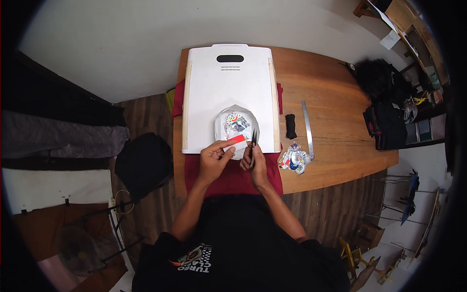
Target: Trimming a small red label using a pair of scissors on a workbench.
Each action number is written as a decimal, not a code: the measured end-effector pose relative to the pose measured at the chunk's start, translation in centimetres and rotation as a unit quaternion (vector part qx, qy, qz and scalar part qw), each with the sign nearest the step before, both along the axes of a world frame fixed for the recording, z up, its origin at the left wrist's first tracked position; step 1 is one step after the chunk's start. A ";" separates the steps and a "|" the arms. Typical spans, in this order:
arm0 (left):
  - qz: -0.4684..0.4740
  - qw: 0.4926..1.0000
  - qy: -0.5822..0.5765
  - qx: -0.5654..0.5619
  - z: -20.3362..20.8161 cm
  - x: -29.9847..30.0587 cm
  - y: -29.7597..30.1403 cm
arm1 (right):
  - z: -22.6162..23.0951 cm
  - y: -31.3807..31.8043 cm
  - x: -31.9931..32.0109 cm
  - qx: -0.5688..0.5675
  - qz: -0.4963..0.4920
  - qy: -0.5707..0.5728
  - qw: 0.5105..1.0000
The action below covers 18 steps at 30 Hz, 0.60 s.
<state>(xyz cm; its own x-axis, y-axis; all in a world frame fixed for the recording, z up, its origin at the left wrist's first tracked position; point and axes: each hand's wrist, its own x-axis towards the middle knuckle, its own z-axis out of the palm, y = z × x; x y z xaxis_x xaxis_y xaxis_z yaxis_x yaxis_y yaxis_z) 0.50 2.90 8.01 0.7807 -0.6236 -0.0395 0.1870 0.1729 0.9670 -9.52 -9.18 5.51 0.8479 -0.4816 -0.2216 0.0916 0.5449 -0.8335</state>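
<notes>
My left hand (214, 161) pinches a small red-and-white strip (238, 140) between thumb and fingers. Beside it, my right hand (255, 164) is closed round small dark scissors (254, 136), their slim blades pointing away from me. Both hands are over the near edge of a white board (204, 107) with an oval slot at its far end. Just beyond my fingers, a pale, roundish plastic piece (219, 124) lies on the board, with a multicoloured printed design (237, 122) in it. Its near side is partly hidden by my hands and the strip.
Maroon cloth (194, 170) sticks out from under the board. On the wooden table (335, 121) to the right lie a metal ruler (307, 129), a dark rolled item (290, 126) and a heap of colourful printed cutouts (294, 159). Dark bags (384, 114) are at the far right.
</notes>
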 end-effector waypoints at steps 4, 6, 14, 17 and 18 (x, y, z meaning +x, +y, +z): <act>0.019 0.999 0.022 0.012 1.3 0.3 0.2 | 0.3 -0.4 -1.2 0.002 0.102 -0.018 0.995; 0.015 1.000 0.007 0.012 1.5 0.4 0.3 | 1.3 0.1 -1.7 -0.001 0.100 -0.012 0.995; 0.036 0.998 -0.052 0.015 1.8 0.5 0.4 | 0.8 0.5 -2.3 0.016 0.103 -0.026 0.994; 0.040 0.999 -0.034 0.012 2.0 0.3 0.3 | 1.0 0.6 -2.3 0.026 0.086 -0.035 0.995; 0.041 0.998 -0.035 0.012 1.9 0.3 0.3 | 1.2 0.6 -2.2 0.026 0.090 -0.035 0.995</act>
<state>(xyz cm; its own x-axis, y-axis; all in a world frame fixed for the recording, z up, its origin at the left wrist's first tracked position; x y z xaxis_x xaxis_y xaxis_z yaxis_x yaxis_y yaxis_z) 0.81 3.20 9.94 0.8305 -0.5570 0.0027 0.1054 0.1620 0.9812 -11.73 -8.53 6.73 0.9338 -0.3101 -0.1786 0.0462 0.5994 -0.7991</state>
